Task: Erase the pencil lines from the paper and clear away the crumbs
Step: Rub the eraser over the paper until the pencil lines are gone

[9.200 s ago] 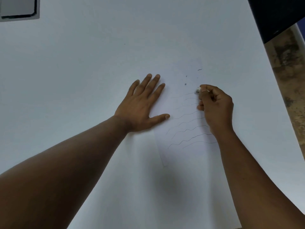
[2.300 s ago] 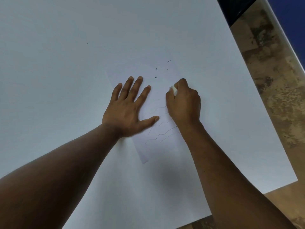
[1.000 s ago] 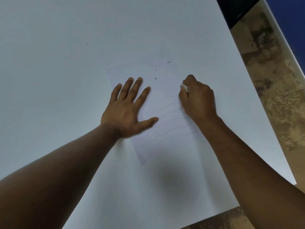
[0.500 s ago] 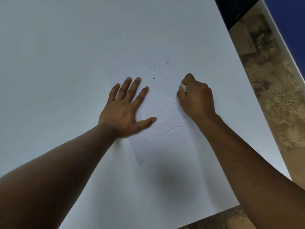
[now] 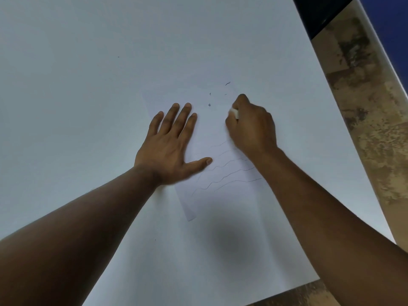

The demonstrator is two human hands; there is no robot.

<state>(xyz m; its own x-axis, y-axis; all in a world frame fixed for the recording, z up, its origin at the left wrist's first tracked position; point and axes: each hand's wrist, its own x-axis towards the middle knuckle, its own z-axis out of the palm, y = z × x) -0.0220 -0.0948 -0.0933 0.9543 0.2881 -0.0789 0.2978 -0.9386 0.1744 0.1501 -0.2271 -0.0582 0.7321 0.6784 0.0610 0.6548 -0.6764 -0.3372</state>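
A white sheet of paper (image 5: 212,129) lies on the white table (image 5: 88,62), carrying several wavy pencil lines (image 5: 223,177) across its lower half. My left hand (image 5: 172,144) lies flat with straight, spread fingers on the sheet's left part, holding it down. My right hand (image 5: 251,124) is curled around a small white eraser (image 5: 234,112), whose tip presses on the paper above the topmost line. Dark eraser crumbs (image 5: 209,104) lie on the sheet's upper part, beyond both hands; one longer crumb (image 5: 227,83) sits farther up.
The table's right edge (image 5: 331,107) runs diagonally, with mottled brown floor (image 5: 371,129) beyond it. A dark object (image 5: 318,16) fills the top right corner. The table's near edge shows at the bottom right.
My right hand with the eraser has moved slightly left over the top of the lines. The uppermost lines look fainter than some seconds ago. My left hand has stayed put.
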